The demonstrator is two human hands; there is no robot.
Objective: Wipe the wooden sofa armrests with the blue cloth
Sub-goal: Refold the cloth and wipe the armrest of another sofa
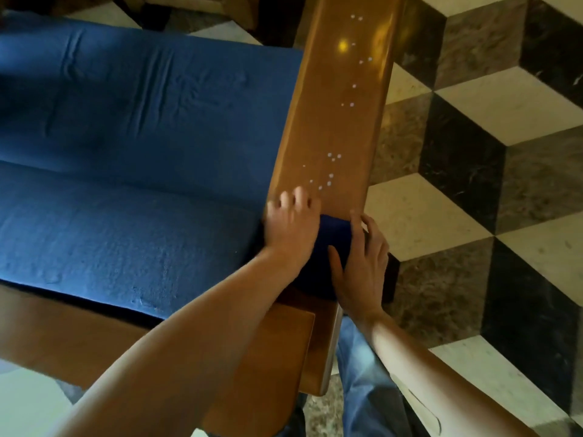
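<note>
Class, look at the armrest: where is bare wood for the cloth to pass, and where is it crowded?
Bare wood runs along the armrest beyond the hands, dotted with small white specks. The near end is crowded: left hand and right hand press the blue cloth there.

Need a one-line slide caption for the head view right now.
Both hands, left hand and right hand, press a blue cloth onto the near end of the wooden armrest, white specks ahead.

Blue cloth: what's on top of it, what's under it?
Both hands press on the blue cloth: left hand, right hand. It lies on the wooden armrest. White specks show ahead; any beneath are covered.
</note>
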